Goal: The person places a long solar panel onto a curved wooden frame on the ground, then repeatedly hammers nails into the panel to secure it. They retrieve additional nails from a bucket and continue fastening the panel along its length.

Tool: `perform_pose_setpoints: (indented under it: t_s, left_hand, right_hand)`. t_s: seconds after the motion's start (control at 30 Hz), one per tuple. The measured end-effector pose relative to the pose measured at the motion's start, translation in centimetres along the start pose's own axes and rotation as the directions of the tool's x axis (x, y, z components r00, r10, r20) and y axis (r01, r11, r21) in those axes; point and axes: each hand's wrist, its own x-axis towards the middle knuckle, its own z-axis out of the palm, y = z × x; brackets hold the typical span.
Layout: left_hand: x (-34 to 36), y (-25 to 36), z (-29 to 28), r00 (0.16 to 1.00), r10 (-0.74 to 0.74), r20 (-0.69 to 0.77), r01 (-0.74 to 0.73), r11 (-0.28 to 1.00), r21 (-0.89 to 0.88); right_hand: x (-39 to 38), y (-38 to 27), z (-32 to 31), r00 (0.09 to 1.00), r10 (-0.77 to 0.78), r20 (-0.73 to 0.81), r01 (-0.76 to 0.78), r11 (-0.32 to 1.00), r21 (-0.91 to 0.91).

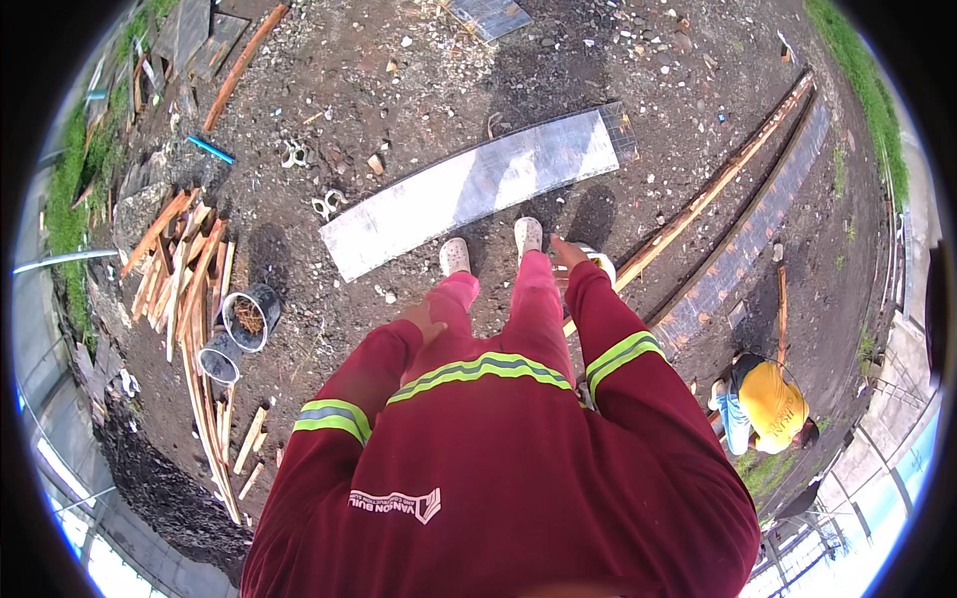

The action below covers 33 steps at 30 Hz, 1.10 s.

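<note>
My left hand (426,321) hangs at my left thigh, with its fingers loosely out and nothing seen in them. Out past my right knee, my right hand (568,254) has its fingers apart. Close beside it shows a white round rim (603,265), perhaps a bucket's, mostly covered by my sleeve; I cannot tell whether they touch. A long pale panel (469,189) lies flat on the ground just ahead of my white clogs (455,255).
Left are split wood strips (184,269) and two buckets (261,334), the upper holding brown scraps. Long timber (718,184) and a dark board (743,239) run along the right. A person in a yellow shirt (773,404) bends low at the lower right. Gravel (329,60) covers the ground.
</note>
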Motion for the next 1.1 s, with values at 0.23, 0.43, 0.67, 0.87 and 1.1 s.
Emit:
perform_pose_setpoints:
  t_s: [0.23,0.43,0.67,0.87,1.1]
  left_hand:
    - [2.1,4.2,6.0,0.936,-0.245,-0.252,0.186,0.954,-0.237]
    - [4.6,6.9,8.5,0.907,-0.262,-0.33,0.16,0.939,-0.305]
    - [3.6,6.3,9.9,0.934,-0.288,-0.21,0.164,0.87,-0.465]
    - [3.1,6.9,10.4,0.93,-0.341,-0.137,0.22,0.815,-0.536]
    - [3.3,7.8,11.1,0.933,-0.331,-0.142,0.173,0.758,-0.629]
  right_hand:
    - [13.5,-4.8,-0.6,0.991,0.1,0.091,-0.112,0.983,0.145]
    - [30.3,-6.2,-0.8,0.988,0.123,0.09,-0.148,0.909,0.389]
    - [41.4,-5.4,1.5,0.985,0.087,-0.15,0.036,0.742,0.669]
    - [42.2,-5.0,0.9,0.957,0.219,-0.188,-0.002,0.656,0.755]
    - [38.3,-7.6,-1.3,0.998,-0.04,-0.037,0.054,0.821,0.568]
